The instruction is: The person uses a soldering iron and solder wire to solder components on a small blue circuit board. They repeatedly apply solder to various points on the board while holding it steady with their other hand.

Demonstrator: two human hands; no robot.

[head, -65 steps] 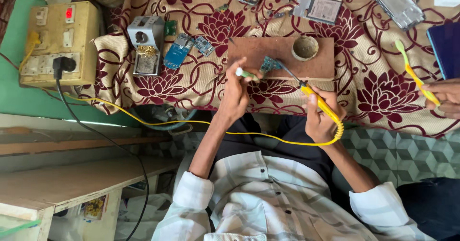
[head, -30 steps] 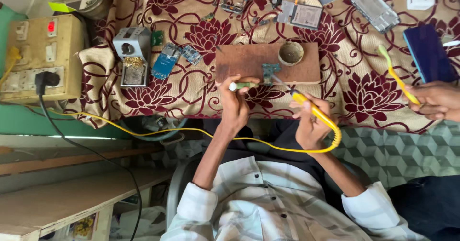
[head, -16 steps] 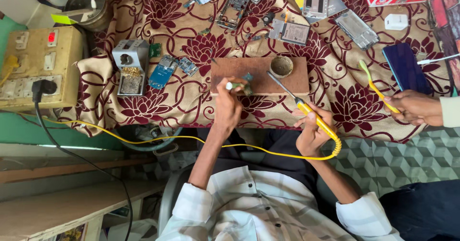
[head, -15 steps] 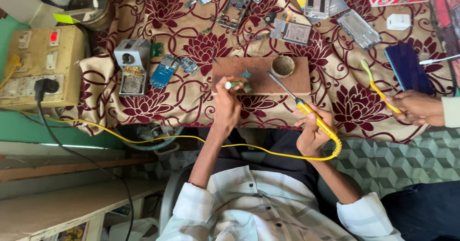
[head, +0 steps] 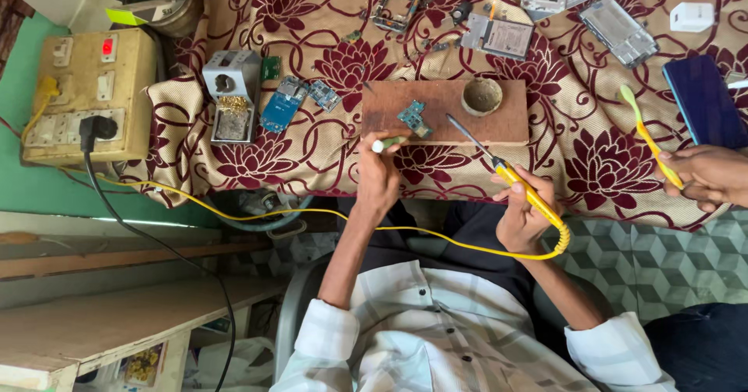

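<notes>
My left hand [head: 378, 180] grips a small green tool with a white tip [head: 387, 143], held at the near edge of a brown wooden block [head: 436, 119]. A small blue-green circuit board [head: 413, 117] lies on the block just beyond that tool. My right hand [head: 520, 211] holds a yellow soldering iron [head: 522, 185]. Its thin metal tip points up-left over the block, close to the circuit board. The iron's yellow cable [head: 257, 211] loops across my lap to the left. A round tin [head: 481, 96] rests on the block's right end.
A beige switchboard with a black plug [head: 89, 96] stands at the left. Phone parts and boards [head: 499, 35] litter the floral cloth [head: 592, 166]. At the right edge another person's hand [head: 709, 175] holds a yellow-green toothbrush [head: 650, 136] near a dark blue phone [head: 701, 100].
The view has tilted so more of the far table shows and the block sits lower in frame. Both hands keep their tools over the block, and the iron's tip stays near the board.
</notes>
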